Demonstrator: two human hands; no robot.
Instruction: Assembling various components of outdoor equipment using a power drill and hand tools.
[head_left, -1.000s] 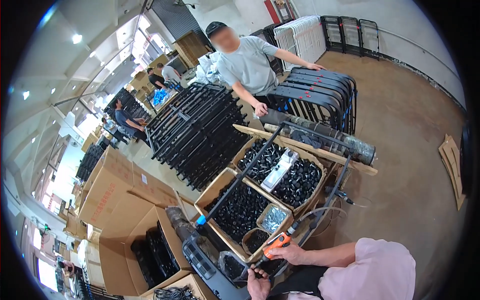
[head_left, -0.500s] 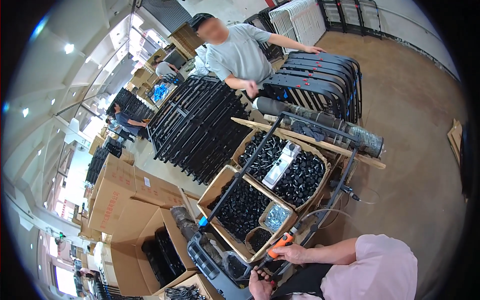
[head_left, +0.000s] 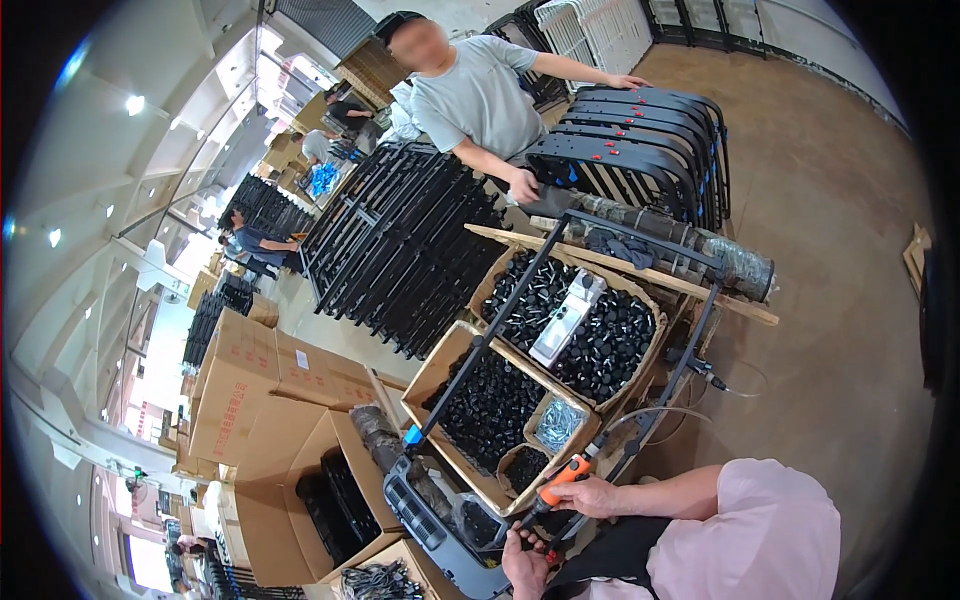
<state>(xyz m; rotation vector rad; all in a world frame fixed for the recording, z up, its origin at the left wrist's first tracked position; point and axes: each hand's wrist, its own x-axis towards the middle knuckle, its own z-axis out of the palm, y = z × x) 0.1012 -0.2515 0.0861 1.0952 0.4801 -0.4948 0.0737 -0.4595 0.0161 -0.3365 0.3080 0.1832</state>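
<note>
My right hand (head_left: 600,495) grips an orange-handled power screwdriver (head_left: 560,478), tip pointing down and to the left, with a cable trailing from its back end. Just below it, at the picture's lower edge, my left hand (head_left: 522,562) curls its fingers around a small black part under the tool's tip; the part is mostly hidden. Both hands work over a black metal frame (head_left: 620,225) lying across open cardboard boxes of black plastic caps (head_left: 600,345). A small box of silver screws (head_left: 557,422) sits close to my right hand.
Across the boxes a person in a grey shirt (head_left: 480,95) leans on stacked black frames (head_left: 640,125) and racks (head_left: 400,250). Cardboard cartons (head_left: 270,380) stand at the left. A wooden plank (head_left: 640,275) and a wrapped roll (head_left: 740,265) lie behind the boxes. Other workers are far back.
The view has shifted a little, so the boxes and the person in grey sit higher and larger. My hands stay at the same spot with the screwdriver.
</note>
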